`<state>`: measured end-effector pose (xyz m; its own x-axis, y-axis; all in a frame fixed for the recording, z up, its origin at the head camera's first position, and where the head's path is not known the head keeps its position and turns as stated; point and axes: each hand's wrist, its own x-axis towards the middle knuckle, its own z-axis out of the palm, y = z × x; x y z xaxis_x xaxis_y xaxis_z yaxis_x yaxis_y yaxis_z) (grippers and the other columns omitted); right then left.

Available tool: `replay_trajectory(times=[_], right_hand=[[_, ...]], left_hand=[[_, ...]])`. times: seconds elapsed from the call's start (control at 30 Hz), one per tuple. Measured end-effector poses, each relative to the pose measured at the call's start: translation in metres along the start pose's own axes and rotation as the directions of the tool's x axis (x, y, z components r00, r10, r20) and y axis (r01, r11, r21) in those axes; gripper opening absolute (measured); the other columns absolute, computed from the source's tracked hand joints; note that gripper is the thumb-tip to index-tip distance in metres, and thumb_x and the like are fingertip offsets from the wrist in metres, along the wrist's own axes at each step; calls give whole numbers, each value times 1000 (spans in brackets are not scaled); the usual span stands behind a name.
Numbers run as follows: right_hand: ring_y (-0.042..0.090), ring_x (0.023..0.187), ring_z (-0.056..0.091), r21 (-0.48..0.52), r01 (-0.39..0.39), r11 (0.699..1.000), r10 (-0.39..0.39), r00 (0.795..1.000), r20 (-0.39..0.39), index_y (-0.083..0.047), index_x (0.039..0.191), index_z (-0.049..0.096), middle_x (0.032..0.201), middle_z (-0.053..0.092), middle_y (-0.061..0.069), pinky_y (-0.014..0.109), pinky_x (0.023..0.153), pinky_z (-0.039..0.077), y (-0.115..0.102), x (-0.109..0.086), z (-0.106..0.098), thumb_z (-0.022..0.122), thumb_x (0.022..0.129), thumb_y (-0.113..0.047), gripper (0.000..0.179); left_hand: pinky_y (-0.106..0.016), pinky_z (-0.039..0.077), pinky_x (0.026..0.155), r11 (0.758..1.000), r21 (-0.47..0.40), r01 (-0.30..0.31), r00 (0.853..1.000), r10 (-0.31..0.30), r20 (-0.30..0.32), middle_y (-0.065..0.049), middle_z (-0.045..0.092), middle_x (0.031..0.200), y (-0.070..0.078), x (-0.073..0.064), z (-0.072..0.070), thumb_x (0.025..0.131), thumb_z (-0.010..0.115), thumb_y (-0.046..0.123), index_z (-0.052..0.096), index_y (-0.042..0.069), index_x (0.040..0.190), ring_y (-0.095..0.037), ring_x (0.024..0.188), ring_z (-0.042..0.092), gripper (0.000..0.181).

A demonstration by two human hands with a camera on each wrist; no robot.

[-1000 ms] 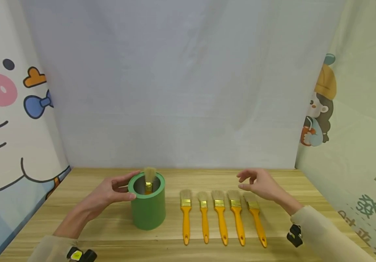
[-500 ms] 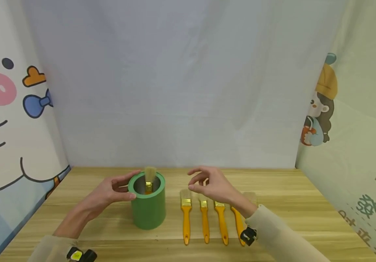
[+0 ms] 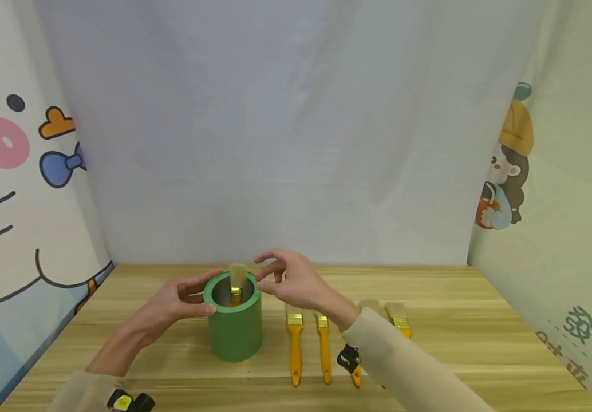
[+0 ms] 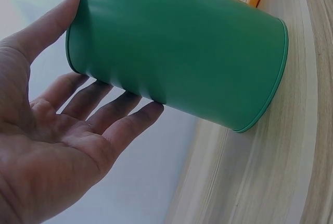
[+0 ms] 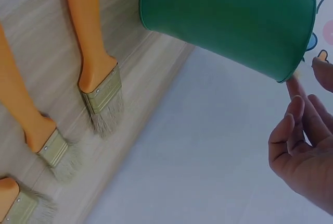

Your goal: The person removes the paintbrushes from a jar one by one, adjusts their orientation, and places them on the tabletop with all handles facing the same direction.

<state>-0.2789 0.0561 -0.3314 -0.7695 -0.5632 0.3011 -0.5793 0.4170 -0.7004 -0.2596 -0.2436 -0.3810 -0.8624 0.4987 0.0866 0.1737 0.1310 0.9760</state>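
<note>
A green can [image 3: 236, 337] stands upright on the wooden table, with one paintbrush [image 3: 237, 277] inside it, bristles up. My left hand [image 3: 164, 306] holds the can near its top; in the left wrist view the thumb touches the rim and the fingers [image 4: 134, 125] lie along the side. Beside the right of the rim is my right hand [image 3: 296, 280], its fingers loosely bent with nothing between them. To the can's right lie several paintbrushes with orange handles, such as the leftmost paintbrush [image 3: 295, 349]; my right arm covers parts of some.
The wooden table [image 3: 172, 377] ends at a pale cloth backdrop [image 3: 285, 143]. Printed cloths with cartoon figures hang on both sides. The rightmost paintbrush [image 3: 398, 315] shows beyond my right sleeve.
My right hand has moved left across the row of paintbrushes, from beyond its right end to the can's rim. The left hand and the can have stayed in place.
</note>
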Motion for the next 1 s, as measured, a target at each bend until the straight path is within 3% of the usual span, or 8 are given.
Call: replay_trajectory(times=[0.2, 0.33, 0.4, 0.6, 0.77, 1.0], right_hand=[[15, 61, 53, -59, -33, 998, 33, 999, 11, -8, 138, 64, 110, 78, 6, 25, 58, 44, -11, 11, 12, 79, 96, -12, 45], [14, 60, 53, -106, -65, 992, 68, 997, 25, -10, 144, 60, 116, 77, 7, 26, 59, 47, -18, 17, 17, 80, 95, -13, 53], [13, 64, 58, -121, -81, 989, 85, 996, 31, -12, 147, 59, 118, 76, 7, 26, 66, 50, -21, 21, 19, 80, 95, -14, 56], [14, 98, 66, -149, -79, 986, 87, 995, 53, -11, 147, 59, 116, 75, 3, 28, 85, 54, -23, 32, 27, 82, 94, -12, 58], [14, 100, 64, -178, -47, 983, 61, 995, 74, -6, 142, 64, 106, 71, 1, 25, 83, 53, -26, 36, 38, 82, 94, -11, 51], [13, 102, 64, -190, -13, 982, 22, 999, 42, -11, 132, 70, 106, 70, -3, 26, 85, 54, -24, 36, 44, 81, 96, -15, 38]], left_hand=[[-59, 45, 110, 1000, 0, -6, 1000, 6, 7, -22, 35, 166, -2, 0, -1, 99, 74, 12, 36, 6, 165, -50, 142, 44, 76], [-61, 43, 111, 1000, 7, -9, 1000, 9, 8, -22, 34, 166, -2, -1, -1, 99, 73, 13, 36, 6, 165, -51, 142, 43, 76], [-61, 44, 111, 1000, 7, -11, 1000, 11, 6, -22, 33, 166, -2, -1, -2, 99, 74, 13, 36, 6, 165, -51, 143, 43, 76], [-57, 46, 110, 1000, 3, 6, 1000, -6, -8, -23, 32, 166, -2, -3, -2, 98, 75, 13, 34, 3, 165, -50, 143, 43, 79], [-51, 49, 108, 1000, -11, 19, 1000, -19, -14, -26, 28, 167, -1, -6, -1, 98, 75, 14, 28, -3, 165, -50, 144, 42, 83], [-51, 48, 110, 998, -10, 58, 997, -59, -42, -31, 25, 166, 0, -6, -1, 98, 76, 17, 20, -9, 164, -49, 145, 41, 91]])
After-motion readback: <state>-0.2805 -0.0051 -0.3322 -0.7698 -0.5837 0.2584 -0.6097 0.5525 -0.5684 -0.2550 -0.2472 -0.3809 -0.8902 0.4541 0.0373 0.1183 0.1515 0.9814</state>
